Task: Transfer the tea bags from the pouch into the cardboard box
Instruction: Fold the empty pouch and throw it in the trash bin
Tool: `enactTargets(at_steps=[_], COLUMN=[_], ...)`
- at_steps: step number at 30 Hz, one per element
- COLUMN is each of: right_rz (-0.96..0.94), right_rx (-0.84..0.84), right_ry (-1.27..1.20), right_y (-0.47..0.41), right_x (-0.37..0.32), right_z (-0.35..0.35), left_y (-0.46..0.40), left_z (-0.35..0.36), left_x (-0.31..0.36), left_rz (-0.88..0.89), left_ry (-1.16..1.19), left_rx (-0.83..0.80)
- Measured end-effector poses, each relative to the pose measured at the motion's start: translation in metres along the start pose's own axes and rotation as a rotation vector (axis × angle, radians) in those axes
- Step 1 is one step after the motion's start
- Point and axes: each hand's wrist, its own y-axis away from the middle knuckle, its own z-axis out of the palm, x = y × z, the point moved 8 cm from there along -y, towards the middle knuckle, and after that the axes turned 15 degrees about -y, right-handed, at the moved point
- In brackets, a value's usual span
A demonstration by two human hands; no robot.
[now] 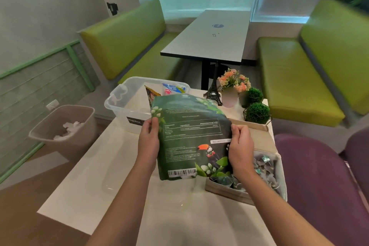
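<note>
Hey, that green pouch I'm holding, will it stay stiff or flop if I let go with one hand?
The pouch probably flops: it already bends between the left hand and right hand. Likely light, with tea bags already in the box.

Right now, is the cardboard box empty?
No. The cardboard box already holds many tea bags, piled inside beside the green pouch.

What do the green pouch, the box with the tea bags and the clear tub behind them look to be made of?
Green pouch: probably flexible plastic film or foil laminate with a smooth printed face; it bends and creases where both hands grip it.
Box: cardboard, matt brown on its raised flap, with thin folded walls.
Clear tub: see-through rigid plastic, glossy, with moulded handles and packets visible through it.
</note>
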Motion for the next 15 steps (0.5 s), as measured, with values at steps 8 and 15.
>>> enactTargets(at_steps=[8, 15], right_rz=[-0.045, 0.021], right_rx=[0.077, 0.074], right_ry=[-0.109, -0.095], right_y=[0.006, 0.01], right_x=[-0.01, -0.009], right_z=[0.01, 0.015], left_y=[0.013, 0.004], left_z=[0.0, -0.011], left_x=[-0.003, 0.003], left_rz=[0.102, 0.18], left_ry=[-0.122, -0.265], left_rx=[0.002, 0.1])
